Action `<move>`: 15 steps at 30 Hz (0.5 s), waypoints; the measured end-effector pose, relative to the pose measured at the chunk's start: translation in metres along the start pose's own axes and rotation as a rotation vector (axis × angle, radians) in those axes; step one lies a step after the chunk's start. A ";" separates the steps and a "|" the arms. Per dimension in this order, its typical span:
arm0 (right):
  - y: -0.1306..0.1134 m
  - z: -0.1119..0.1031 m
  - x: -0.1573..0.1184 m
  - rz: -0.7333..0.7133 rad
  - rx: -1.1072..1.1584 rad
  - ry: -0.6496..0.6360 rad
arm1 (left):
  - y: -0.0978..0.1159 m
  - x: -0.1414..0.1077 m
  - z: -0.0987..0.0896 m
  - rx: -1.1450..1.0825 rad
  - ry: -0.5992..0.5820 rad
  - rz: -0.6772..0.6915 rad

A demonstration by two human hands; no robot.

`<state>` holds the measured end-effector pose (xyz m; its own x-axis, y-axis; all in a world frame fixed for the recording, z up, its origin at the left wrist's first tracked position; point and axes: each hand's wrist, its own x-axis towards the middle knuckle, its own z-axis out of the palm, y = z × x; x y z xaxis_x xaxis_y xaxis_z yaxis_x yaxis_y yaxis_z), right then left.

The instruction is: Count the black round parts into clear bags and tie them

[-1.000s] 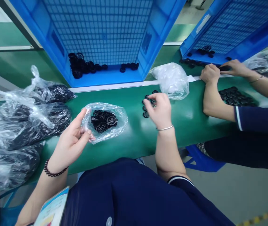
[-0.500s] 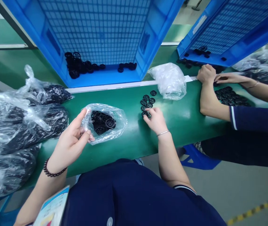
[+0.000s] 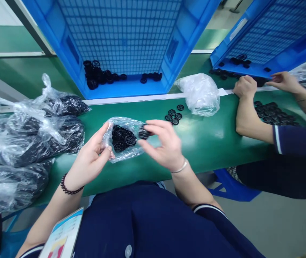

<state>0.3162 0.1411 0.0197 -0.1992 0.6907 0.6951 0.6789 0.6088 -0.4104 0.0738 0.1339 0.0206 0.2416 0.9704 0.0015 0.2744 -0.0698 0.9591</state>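
My left hand point(image 3: 93, 154) grips the left edge of a clear plastic bag point(image 3: 128, 154), whose mouth is open. Inside the bag lie several black round parts point(image 3: 123, 139). Black round pieces point(image 3: 144, 132) are pinched between the fingertips and thumb of my right hand point(image 3: 165, 145), at the bag's right rim. How many pieces it holds I cannot tell. Several loose black discs point(image 3: 178, 115) lie on the green table point(image 3: 201, 143), beyond and to the right of my right hand.
Filled, knotted bags point(image 3: 58, 138) are piled at the left. A tilted blue crate point(image 3: 126, 91) with black parts stands behind. Crumpled clear plastic point(image 3: 202, 95) lies right of it. At the right, another person's hands point(image 3: 245, 87) work beside a second crate point(image 3: 215, 53) and more black parts point(image 3: 273, 113).
My right hand has lifted black pieces from the loose group and carried them left to the bag's rim. Fewer discs lie on the table. The other person's right hand has moved away from their left.
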 end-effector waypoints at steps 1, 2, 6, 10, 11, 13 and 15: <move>-0.001 0.005 0.005 -0.039 0.011 -0.016 | 0.000 -0.001 -0.001 0.000 0.000 -0.003; 0.005 0.009 0.009 -0.033 -0.003 -0.023 | 0.000 -0.002 -0.002 0.001 0.003 -0.007; 0.072 0.006 0.004 0.308 -0.266 -0.060 | 0.000 -0.007 -0.007 0.014 0.046 -0.012; 0.135 -0.002 -0.027 0.659 -0.520 -0.305 | -0.001 -0.006 -0.008 0.022 0.047 0.000; 0.142 -0.002 -0.036 0.698 -0.533 -0.343 | -0.002 -0.005 -0.007 0.022 0.043 0.004; 0.148 -0.002 -0.052 0.722 -0.512 -0.369 | -0.002 -0.002 -0.006 0.019 0.035 0.011; 0.148 -0.002 -0.060 0.725 -0.479 -0.363 | -0.002 0.000 -0.006 0.017 0.028 0.012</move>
<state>0.4297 0.1887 -0.0814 0.2328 0.9668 0.1054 0.9257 -0.1870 -0.3288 0.0677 0.1350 0.0203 0.2188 0.9756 0.0210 0.2880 -0.0851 0.9538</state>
